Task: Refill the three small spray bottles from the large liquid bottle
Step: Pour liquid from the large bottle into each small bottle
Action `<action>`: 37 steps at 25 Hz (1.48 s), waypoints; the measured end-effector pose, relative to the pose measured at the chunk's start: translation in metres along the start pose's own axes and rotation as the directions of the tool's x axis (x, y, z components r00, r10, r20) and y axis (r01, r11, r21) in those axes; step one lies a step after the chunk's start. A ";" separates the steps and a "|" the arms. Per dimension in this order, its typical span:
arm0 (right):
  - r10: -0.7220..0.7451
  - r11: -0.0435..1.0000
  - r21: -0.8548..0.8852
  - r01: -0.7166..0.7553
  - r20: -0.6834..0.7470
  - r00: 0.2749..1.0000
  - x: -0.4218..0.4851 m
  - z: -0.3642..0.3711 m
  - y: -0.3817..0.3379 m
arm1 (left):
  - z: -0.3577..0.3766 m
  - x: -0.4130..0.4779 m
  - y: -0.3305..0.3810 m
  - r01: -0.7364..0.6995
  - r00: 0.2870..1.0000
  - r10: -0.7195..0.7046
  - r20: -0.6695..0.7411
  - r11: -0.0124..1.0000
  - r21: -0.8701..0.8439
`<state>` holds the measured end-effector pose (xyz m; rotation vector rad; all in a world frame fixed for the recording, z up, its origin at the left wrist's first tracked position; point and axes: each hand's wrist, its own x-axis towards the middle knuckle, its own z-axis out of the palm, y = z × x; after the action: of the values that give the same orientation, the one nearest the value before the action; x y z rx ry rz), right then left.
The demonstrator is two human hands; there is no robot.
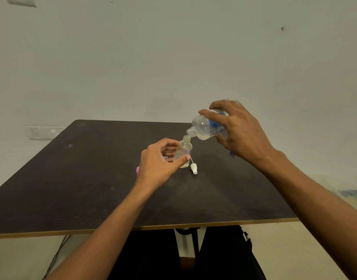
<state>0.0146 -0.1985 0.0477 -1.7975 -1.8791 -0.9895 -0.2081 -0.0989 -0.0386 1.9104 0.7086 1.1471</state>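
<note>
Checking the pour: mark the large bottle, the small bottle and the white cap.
large bottle (204, 126), head view, clear shoulder near the neck
small bottle (185, 146), head view, shoulder under the neck
white cap (193, 168), head view, middle of its body

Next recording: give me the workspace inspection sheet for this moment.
Surface: dark table, scuffed, light edge.
Job's things: large bottle tilted, neck at mouth of upright small spray bottle; white spray cap lying beside it.
Clutter: purple item partly hidden behind left hand.
Grips: left hand holds small spray bottle; right hand holds large bottle.
Cables: dark cable hanging under table, left.
Surroundings: plain wall, socket plate on it.
</note>
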 end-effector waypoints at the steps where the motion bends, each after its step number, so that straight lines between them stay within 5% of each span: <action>1: -0.001 1.000 -0.003 0.001 -0.002 1.000 0.000 0.000 0.000 | 0.000 0.000 0.000 0.001 1.000 -0.001 0.000 1.000 0.001; 37: -0.102 0.993 -0.057 0.102 0.000 0.995 0.010 -0.009 -0.003 | -0.002 0.000 -0.001 0.001 1.000 -0.001 -0.001 1.000 0.009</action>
<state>0.0089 -0.1975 0.0599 -1.7453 -1.9777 -1.0910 -0.2096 -0.0983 -0.0387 1.9165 0.7162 1.1465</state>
